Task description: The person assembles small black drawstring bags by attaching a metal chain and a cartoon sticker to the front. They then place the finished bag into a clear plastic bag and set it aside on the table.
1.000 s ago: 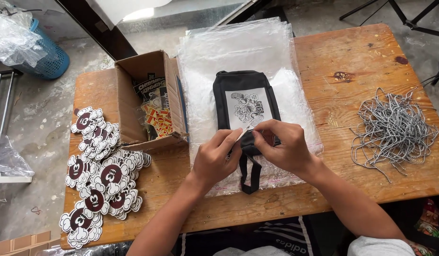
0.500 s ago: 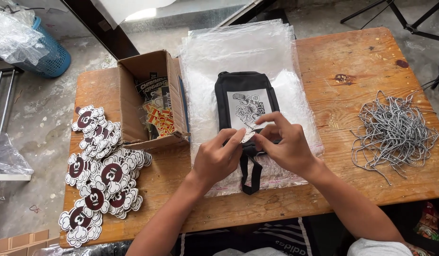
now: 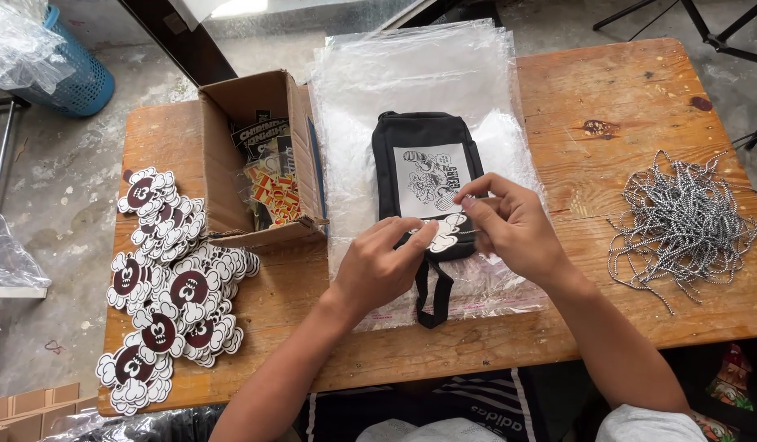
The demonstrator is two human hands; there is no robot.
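**Both hands on a tag over the black pouch**

The left hand (image 3: pixel 378 266) and right hand (image 3: pixel 509 229) meet above the lower end of a black pouch (image 3: pixel 428 176), which lies on a stack of clear bags (image 3: pixel 419 82) in the middle of the wooden table (image 3: pixel 608 98). Between the fingertips sits a small white cloud-shaped tag (image 3: pixel 444 232). The left grip is pinched shut on the tag's left edge; the right grip is closed on its right side, thumb and forefinger pressed together. A thin cord seems to run by the right fingers, but it is too fine to make out. The hands hide the pouch's lower edge; only its black strap (image 3: pixel 432 299) shows below them, looping toward the table's near edge.

The pouch bears a white printed panel; its drawing is too small to tell.

Left of the bags stands an open cardboard box (image 3: pixel 260 160) with packets inside, partly hidden by its wall. Further left, a heap of cloud-shaped tags (image 3: pixel 166 278) with dark red centres spreads to the table's corner. At the far right lies a tangle of black-and-white cords (image 3: pixel 681 221), well apart from the hands. A blue basket (image 3: pixel 76 78) on the floor is cut off at the upper left.
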